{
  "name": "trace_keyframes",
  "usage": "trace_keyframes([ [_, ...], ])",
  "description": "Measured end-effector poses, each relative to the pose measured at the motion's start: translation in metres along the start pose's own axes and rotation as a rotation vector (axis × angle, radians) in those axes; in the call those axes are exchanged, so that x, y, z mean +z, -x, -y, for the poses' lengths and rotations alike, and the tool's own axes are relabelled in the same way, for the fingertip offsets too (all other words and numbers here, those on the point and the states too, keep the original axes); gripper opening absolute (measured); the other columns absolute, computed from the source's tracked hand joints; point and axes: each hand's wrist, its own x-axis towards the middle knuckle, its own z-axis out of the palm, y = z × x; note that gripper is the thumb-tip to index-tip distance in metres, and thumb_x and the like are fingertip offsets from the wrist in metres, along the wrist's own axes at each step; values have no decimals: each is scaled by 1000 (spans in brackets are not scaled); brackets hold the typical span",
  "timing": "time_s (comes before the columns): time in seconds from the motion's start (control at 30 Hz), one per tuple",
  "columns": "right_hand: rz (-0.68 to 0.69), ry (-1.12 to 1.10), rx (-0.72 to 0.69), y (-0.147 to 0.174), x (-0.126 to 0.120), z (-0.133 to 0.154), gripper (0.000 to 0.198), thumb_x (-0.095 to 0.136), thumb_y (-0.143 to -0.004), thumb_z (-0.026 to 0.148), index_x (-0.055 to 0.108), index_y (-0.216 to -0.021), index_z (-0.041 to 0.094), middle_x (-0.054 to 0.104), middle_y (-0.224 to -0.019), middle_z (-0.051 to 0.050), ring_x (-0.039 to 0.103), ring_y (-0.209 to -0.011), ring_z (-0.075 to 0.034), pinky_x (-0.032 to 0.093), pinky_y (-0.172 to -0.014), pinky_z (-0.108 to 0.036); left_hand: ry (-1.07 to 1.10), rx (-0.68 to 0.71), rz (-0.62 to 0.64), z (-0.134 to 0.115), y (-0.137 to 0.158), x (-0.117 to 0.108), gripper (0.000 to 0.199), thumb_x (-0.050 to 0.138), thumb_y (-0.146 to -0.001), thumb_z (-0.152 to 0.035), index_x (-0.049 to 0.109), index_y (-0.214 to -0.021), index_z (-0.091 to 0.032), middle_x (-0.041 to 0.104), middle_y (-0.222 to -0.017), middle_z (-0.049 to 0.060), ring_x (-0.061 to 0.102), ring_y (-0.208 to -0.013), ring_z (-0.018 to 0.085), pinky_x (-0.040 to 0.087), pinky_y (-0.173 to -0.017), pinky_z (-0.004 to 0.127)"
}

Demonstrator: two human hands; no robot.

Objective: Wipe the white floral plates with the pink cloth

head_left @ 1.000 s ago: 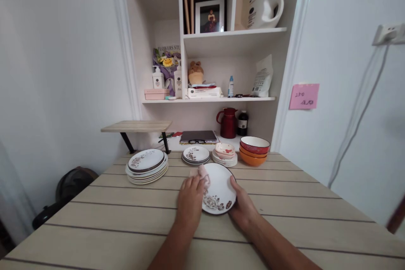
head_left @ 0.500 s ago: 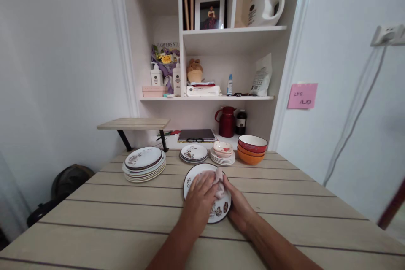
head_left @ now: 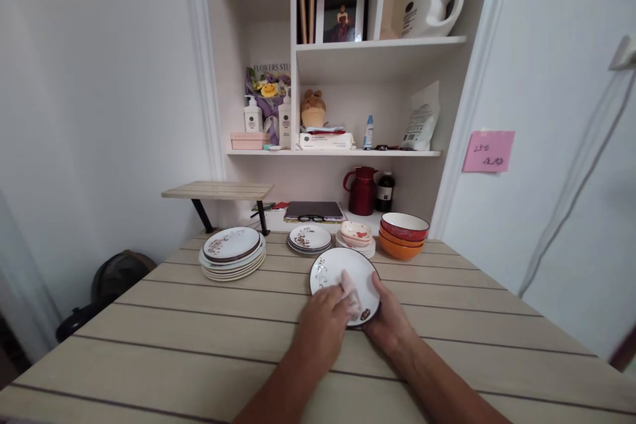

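Note:
A white plate (head_left: pixel 332 270) with a dark rim and brown floral print is tilted above the table in front of me. My right hand (head_left: pixel 390 318) grips its right edge, thumb on the rim and fingers underneath. My left hand (head_left: pixel 322 321) lies over the plate's lower left part, its fingers closed on a pale pink cloth (head_left: pixel 352 295) pressed against the plate's face. Part of the print is hidden behind the hand and the cloth.
Behind the plate stand a tall plate stack (head_left: pixel 232 271), a smaller plate stack (head_left: pixel 311 238), small pink dishes (head_left: pixel 356 232) on white saucers, and red and orange bowls (head_left: pixel 403 238). A small raised shelf (head_left: pixel 218 190) stands at the table's back left. A red jug (head_left: pixel 362 192) is farther back.
The plate has moved right and slightly away, now tilted. My left hand has slid with the cloth toward the plate's near edge. The camera view has turned slightly left.

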Motion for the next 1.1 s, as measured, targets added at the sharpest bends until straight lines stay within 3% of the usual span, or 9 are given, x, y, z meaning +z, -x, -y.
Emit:
trace_keyframes([
  [0.1, 41, 48, 42, 2, 1, -4, 35, 56, -85, 46, 67, -89, 13, 75, -85, -9, 70, -79, -21, 52, -76, -33, 66, 116, -16, -7, -1, 1, 34, 51, -89, -23, 56, -122, -23, 55, -133, 5, 47, -124, 19, 39, -107, 40],
  [0.17, 34, 81, 48, 3, 3, -8, 34, 58, -84, 44, 67, -92, 13, 75, -88, -10, 70, -80, -22, 52, -77, -33, 59, 102, -20, -6, -4, -2, 36, 52, -89, -27, 54, -125, -27, 50, -139, 2, 41, -131, 18, 34, -111, 42],
  [0.27, 7, 92, 34, 3, 6, -11, 37, 58, -84, 44, 66, -105, 14, 75, -94, -10, 70, -85, -24, 51, -85, -39, -31, -54, -31, 4, -8, -9, 39, 52, -89, -31, 52, -128, -32, 46, -143, 2, 38, -133, 21, 30, -111, 49],
  [0.37, -11, 32, -1, 2, 8, -8, 42, 55, -86, 44, 62, -116, 16, 74, -101, -10, 69, -92, -25, 49, -90, -42, -125, -236, -36, 13, -9, -11, 38, 49, -91, -29, 53, -128, -26, 52, -137, 9, 44, -129, 25, 34, -108, 52],
  [0.43, -29, -3, -20, 1, 7, -5, 42, 54, -86, 44, 61, -117, 16, 74, -102, -10, 68, -95, -24, 49, -91, -42, -139, -255, -7, 14, -7, -10, 35, 49, -90, -27, 56, -124, -21, 57, -130, 11, 50, -123, 25, 39, -105, 50],
  [0.57, 12, 3, 2, 2, 4, -1, 40, 53, -87, 46, 66, -106, 14, 75, -96, -11, 69, -93, -25, 49, -91, -41, -60, -60, 27, 2, -2, -5, 36, 50, -89, -26, 56, -124, -21, 58, -129, 10, 53, -119, 24, 43, -103, 42],
  [0.73, 56, 113, 52, 7, 6, -6, 43, 57, -83, 51, 69, -98, 12, 75, -94, -12, 70, -89, -25, 48, -91, -39, 29, 96, 44, -9, -6, -11, 38, 46, -92, -30, 51, -129, -26, 49, -141, 3, 42, -131, 19, 32, -113, 41],
  [0.9, 121, 214, 68, 13, 12, -15, 55, 56, -83, 55, 60, -123, 17, 70, -113, -10, 65, -104, -25, 41, -101, -41, -58, -172, -13, 8, -12, -23, 41, 43, -93, -30, 46, -134, -32, 50, -140, 3, 37, -135, 23, 20, -113, 57],
  [1.1, 86, 287, 21, 15, 13, -18, 55, 57, -83, 53, 59, -123, 16, 68, -117, -9, 61, -111, -25, 38, -104, -40, -185, -395, -64, 25, -10, -27, 37, 42, -92, -27, 54, -127, -26, 57, -132, 10, 42, -131, 27, 19, -111, 61],
])
